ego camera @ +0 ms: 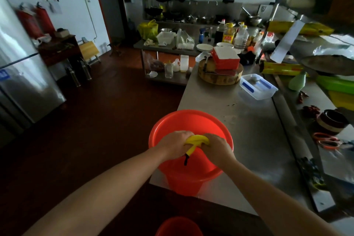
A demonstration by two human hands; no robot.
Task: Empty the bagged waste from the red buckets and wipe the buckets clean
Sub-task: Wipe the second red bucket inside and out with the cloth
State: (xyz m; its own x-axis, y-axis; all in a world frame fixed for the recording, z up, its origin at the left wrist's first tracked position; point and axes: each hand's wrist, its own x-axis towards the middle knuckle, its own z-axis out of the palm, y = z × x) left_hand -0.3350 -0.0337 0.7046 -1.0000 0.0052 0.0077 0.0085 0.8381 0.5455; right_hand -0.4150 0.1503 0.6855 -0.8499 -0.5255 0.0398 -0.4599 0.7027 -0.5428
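Red bucket (183, 182) sits on near-left corner of steel counter (249, 130), upright, mouth open to camera. Base overhangs counter's near edge a bit. No bag visible inside; the inner wall that shows is bare red.

Both hands over bucket mouth, close together.
- L hand (175, 143): fingers curled tight round left end of yellow cloth (197, 139); knuckles up.
- R hand (217, 145): fingers curled round right end of same cloth; thumb side towards L hand.
- Cloth bunched into a short roll btwn the two fists, looks twisted. One tail hangs down from L fist into bucket, w/ a small black tag (186, 160) at its tip.
- Can't tell if cloth touches bucket wall; the hands hide that spot.

Second red bucket (179, 226) at very bottom of frame, on dark floor nr the person; only its rim and part of inside show.

Rest of counter, far end: round wood chopping block (220, 79) w/ red-and-white box (226, 57) on top. Just right of block, clear plastic tub (257, 87) w/ blue clips. Green squeeze bottle (297, 82) further right. Orange scissors (325, 141) on right-hand shelf, dried chillies nr them.

Left side: steel fridge (24, 82); two fire extinguishers (36, 21) agst far-left wall.
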